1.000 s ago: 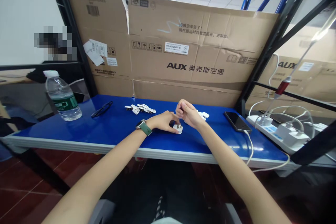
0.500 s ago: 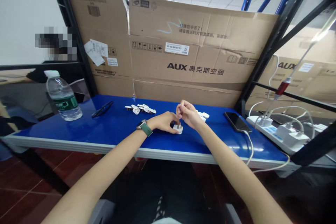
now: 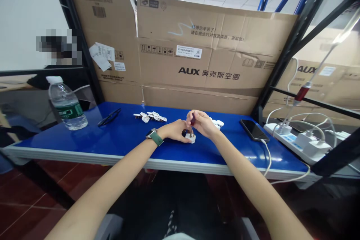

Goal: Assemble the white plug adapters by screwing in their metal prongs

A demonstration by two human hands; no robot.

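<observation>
Blue, smooth and slightly glossy, the long rectangular tabletop (image 3: 118, 146) carries a small white plastic plug with metal pins (image 3: 191, 139), lying near the front edge with its pins turned up. The left hand (image 3: 176, 130) grasps the plug from its left side, thumb low in front — probably to brace it against the table so that it cannot slide or turn. The right hand (image 3: 204, 123) grips a slim tool with a dark red handle (image 3: 192, 119), apparently a screwdriver, almost upright over the plug; that steep angle seems meant to send the push straight down, where the table can take it.

A loose heap of white plugs (image 3: 150, 116) lies behind and to the left, within easy reach yet off the working spot. Further right, a black rectangular phone (image 3: 253, 130) sits close to the white power strip (image 3: 298, 146), likely because its white charging cable (image 3: 268, 159) ties it to that side.

Much is hard to make out: the tool's tip is lost among pins and fingers, most left fingertips are hidden behind the plug, and the right forearm and hand partly cover a second white cluster (image 3: 218, 123), whose pieces I cannot count
</observation>
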